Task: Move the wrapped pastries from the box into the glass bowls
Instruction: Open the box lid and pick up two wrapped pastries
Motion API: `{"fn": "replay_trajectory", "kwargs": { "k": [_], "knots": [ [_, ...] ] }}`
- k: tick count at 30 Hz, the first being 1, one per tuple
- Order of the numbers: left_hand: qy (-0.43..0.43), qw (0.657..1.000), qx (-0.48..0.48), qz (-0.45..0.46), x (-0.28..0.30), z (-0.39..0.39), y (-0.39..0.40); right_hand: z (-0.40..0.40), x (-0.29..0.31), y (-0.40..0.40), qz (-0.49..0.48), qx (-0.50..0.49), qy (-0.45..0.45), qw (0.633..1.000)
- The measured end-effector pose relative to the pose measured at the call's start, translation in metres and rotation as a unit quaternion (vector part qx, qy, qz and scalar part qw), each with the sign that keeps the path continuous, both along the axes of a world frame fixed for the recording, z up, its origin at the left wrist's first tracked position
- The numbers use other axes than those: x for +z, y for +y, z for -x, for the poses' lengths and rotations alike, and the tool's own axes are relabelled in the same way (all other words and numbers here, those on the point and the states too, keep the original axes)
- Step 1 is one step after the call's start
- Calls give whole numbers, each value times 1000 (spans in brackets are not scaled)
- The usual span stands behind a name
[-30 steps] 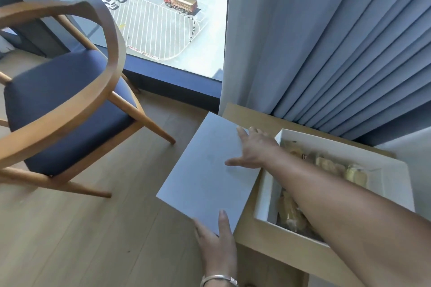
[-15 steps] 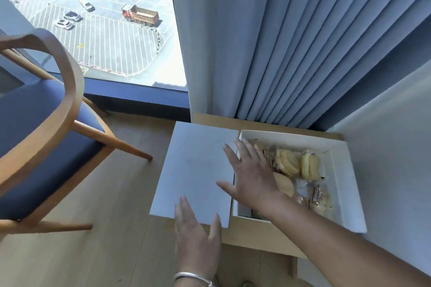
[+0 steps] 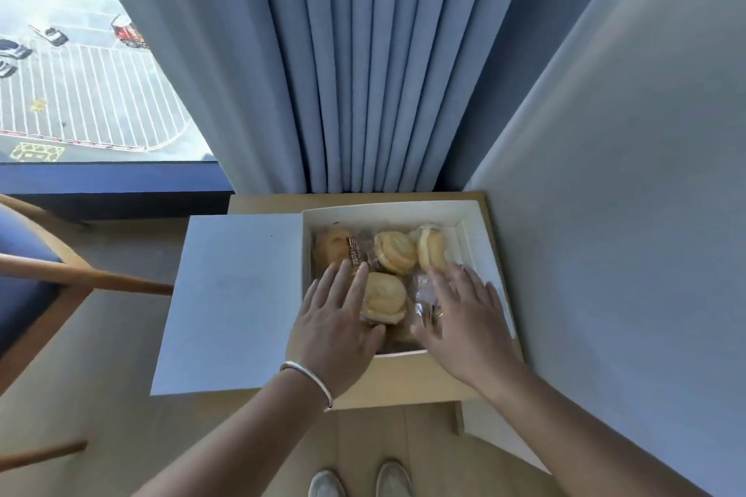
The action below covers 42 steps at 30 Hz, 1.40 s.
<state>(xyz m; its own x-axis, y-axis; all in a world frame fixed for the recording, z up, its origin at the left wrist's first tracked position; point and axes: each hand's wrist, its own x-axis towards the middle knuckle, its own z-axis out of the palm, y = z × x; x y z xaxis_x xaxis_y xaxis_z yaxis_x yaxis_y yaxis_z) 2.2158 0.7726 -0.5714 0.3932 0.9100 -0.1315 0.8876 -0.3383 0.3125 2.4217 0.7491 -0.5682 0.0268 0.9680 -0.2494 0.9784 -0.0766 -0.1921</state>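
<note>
A white box (image 3: 490,266) sits on a small wooden table (image 3: 403,379), its flat lid (image 3: 234,303) lying open to the left. Inside lie several wrapped yellow pastries (image 3: 395,252), one of them (image 3: 383,297) between my hands. My left hand (image 3: 337,321), with a silver bracelet at the wrist, reaches into the box's left side with straight fingers over the wrappers. My right hand (image 3: 464,319) reaches into the right side, fingers spread over clear wrappers. Neither hand grips anything. No glass bowls are in view.
A blue curtain (image 3: 363,65) hangs right behind the table and a pale wall (image 3: 625,194) stands close on the right. A wooden chair (image 3: 44,286) with a blue seat is at the left, by a window. My shoes (image 3: 359,482) show below.
Both hands have left the opened lid and moved into the box, over the pastries. The view has swung right and down to centre on the box.
</note>
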Motion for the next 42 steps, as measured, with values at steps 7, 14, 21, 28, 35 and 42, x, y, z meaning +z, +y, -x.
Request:
{"fn": "replay_trajectory", "kwargs": {
  "k": [7, 14, 21, 28, 35, 42],
  "knots": [
    [25, 998, -7, 64, -26, -29, 20, -19, -12, 10, 27, 9, 7, 1000],
    [44, 995, -4, 92, -33, -44, 32, -16, -18, 18, 71, -9, 15, 997],
    [51, 994, -36, 86, -37, -57, 30, -9, -19, 22, 64, -27, 12, 998],
    [50, 996, -24, 72, -35, -60, 34, -17, -21, 20, 19, -20, 15, 1000],
    [-7, 999, 21, 24, -11, -43, 15, -18, 2, 17, -29, -6, 17, 999],
    [-27, 996, 67, -45, 53, -3, -17, 8, 69, 13, -68, 38, 29, 997]
  ]
}}
